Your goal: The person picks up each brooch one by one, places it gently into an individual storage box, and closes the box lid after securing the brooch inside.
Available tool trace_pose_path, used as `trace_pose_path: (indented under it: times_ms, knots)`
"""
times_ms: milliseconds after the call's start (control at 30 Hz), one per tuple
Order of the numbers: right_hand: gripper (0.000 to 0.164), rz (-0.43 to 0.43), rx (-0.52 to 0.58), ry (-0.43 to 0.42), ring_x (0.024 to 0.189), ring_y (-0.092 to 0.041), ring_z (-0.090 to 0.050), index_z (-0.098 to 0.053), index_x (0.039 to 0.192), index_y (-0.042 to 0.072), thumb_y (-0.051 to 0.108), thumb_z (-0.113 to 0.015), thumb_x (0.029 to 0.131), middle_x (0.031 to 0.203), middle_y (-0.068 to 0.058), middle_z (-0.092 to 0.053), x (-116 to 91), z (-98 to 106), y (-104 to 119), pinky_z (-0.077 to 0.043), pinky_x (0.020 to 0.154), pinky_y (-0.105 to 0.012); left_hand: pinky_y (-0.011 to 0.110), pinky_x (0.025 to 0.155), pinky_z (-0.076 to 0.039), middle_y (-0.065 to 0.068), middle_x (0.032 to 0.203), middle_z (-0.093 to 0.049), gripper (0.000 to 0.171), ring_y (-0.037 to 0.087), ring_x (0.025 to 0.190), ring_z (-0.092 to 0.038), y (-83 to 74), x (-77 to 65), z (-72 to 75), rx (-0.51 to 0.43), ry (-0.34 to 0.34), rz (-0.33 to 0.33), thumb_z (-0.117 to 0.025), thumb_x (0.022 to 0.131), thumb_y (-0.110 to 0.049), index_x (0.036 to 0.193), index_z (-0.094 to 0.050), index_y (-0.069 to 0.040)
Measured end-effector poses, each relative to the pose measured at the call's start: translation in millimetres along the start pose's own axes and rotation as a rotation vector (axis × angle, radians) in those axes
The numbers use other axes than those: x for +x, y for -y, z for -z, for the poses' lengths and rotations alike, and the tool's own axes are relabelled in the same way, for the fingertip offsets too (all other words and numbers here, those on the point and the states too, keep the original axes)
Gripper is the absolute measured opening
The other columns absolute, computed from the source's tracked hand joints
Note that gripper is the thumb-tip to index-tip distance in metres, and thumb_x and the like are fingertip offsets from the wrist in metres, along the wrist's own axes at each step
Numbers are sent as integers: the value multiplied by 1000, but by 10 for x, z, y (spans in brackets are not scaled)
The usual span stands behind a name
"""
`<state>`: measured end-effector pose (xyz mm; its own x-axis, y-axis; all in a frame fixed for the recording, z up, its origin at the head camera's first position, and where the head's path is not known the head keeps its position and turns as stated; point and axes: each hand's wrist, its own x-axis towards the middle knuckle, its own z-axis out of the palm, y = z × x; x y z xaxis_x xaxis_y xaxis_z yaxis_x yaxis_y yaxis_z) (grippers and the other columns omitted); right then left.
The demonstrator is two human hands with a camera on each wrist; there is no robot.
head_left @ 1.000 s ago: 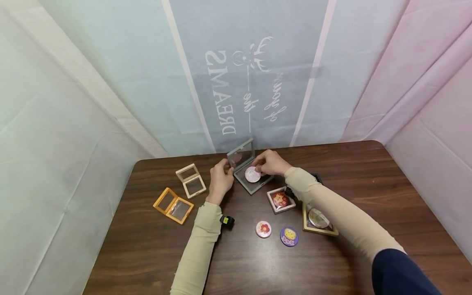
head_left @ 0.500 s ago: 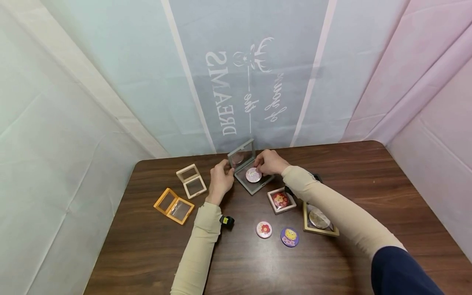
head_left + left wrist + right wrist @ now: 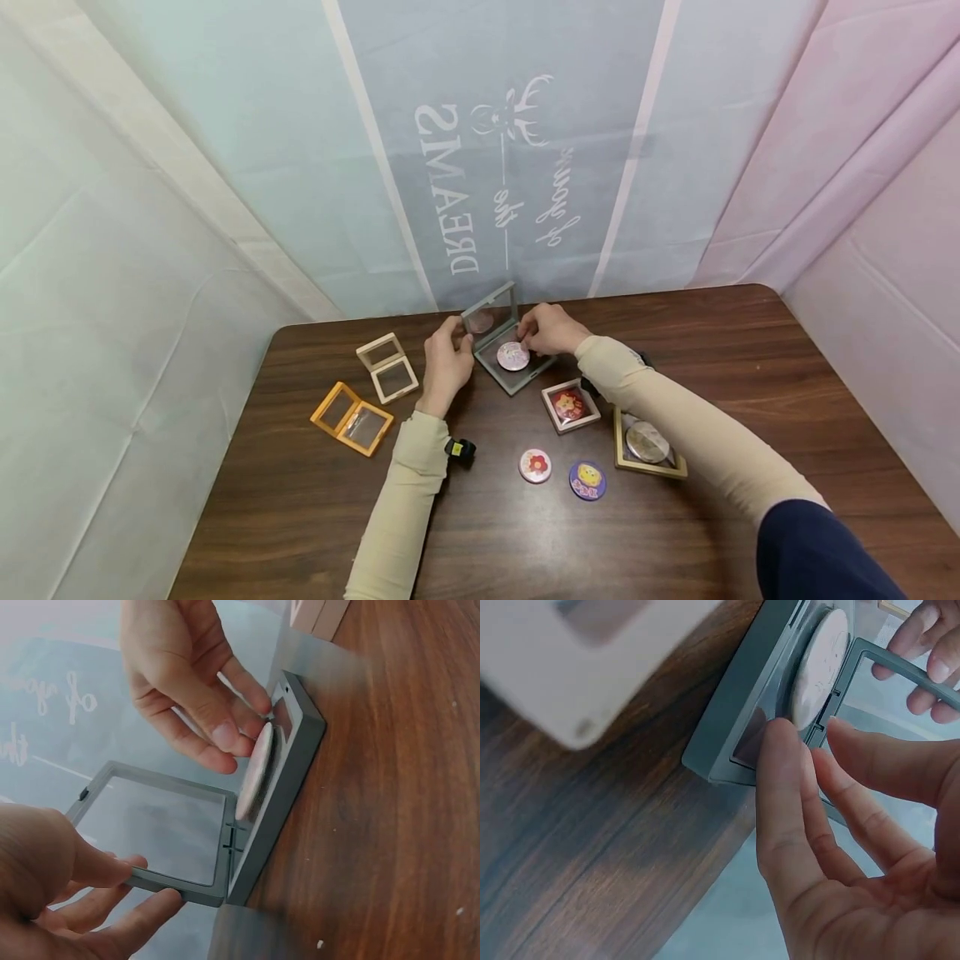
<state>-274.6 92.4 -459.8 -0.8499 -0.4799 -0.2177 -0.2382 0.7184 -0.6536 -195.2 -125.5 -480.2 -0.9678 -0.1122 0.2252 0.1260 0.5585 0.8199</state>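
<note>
Nearest us on the wooden surface (image 3: 480, 550) lie a purple badge (image 3: 588, 481) and a flower badge (image 3: 536, 466); a gold-framed case (image 3: 651, 471) sits to their right. Beyond these, we locate a small framed case (image 3: 579, 427) containing a red badge (image 3: 570, 405), with an orange case (image 3: 350, 418) and a cream case (image 3: 387, 364), both open, at left. Farther back, the left hand (image 3: 447, 362) pinches the raised lid of the grey case (image 3: 507, 381) between thumb and fingers. The pale badge (image 3: 513, 356) is at its base, right hand (image 3: 553, 330) fingertips at the badge's edge; we cannot tell whether they pinch it. Behind hangs a printed cloth (image 3: 615, 50).
</note>
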Motion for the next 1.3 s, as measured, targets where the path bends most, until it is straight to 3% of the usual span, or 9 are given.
trace_pose_path:
  times_ms: [300,433,533,667,800,933,1033,1200,1300]
  knots:
    - [18,56,-98,-20,93,-22,-70,-79,110,4,10,-80,93,99,-9,-77,-101,39,-87,-57,87,-40,48,88,-64,25,124,-74,28,35,107,-77,-77,10,78,-64,-55,-87,-63,107,-5,134,-69,2]
    - [20,45,-100,-5,96,-24,-70,-79,113,3,10,-79,95,101,-10,-77,-165,51,-115,-57,89,-41,39,74,-61,20,122,-77,28,29,89,-78,-128,7,143,-45,-49,-98,-61,110,-15,133,-71,-1]
    - [22,44,-94,1,97,-25,-69,-78,116,2,10,-78,96,104,-11,-76,-202,51,-133,-57,90,-42,31,57,-47,20,116,-78,29,23,54,-60,-153,1,182,-33,-21,-88,-60,112,-20,132,-73,-4]
    - [27,48,-106,6,101,-28,-70,-76,119,0,10,-78,95,107,-14,-76,-232,49,-181,-57,91,-44,29,52,-36,20,105,-79,29,13,41,-31,-162,-11,207,-16,30,-73,-59,112,-24,130,-74,-7]
    - [29,43,-116,13,99,-28,-71,-74,121,0,6,-77,93,105,-14,-75,-244,68,-230,-57,89,-43,29,59,-44,17,101,-79,26,5,52,-46,-166,-26,212,-7,82,-77,-60,112,-25,128,-74,-10]
    - [32,26,-93,33,86,-22,-67,-73,123,0,2,-76,92,97,-12,-73,-250,81,-251,-55,77,-36,33,70,-52,14,111,-78,25,15,78,-68,-175,-68,223,-9,131,-90,-61,111,-24,129,-73,-11]
    - [35,-2,-52,56,74,-18,-65,-72,126,1,-1,-75,92,93,-11,-72,-254,90,-258,-53,67,-30,36,74,-55,13,115,-78,25,25,86,-72,-187,-105,226,-5,162,-104,-61,111,-23,129,-72,-11]
    - [35,-8,-30,62,65,-13,-65,-72,127,2,-3,-74,92,89,-9,-72,-258,104,-278,-53,61,-25,37,85,-60,9,119,-76,21,22,107,-73,-226,-164,220,12,214,-127,-64,110,-21,125,-73,-10]
    - [35,-1,-23,61,65,-12,-64,-72,126,2,-5,-72,91,87,-8,-72,-264,105,-292,-53,60,-25,40,84,-61,9,117,-75,20,24,102,-73,-242,-201,209,28,231,-147,-66,108,-19,123,-74,-8]
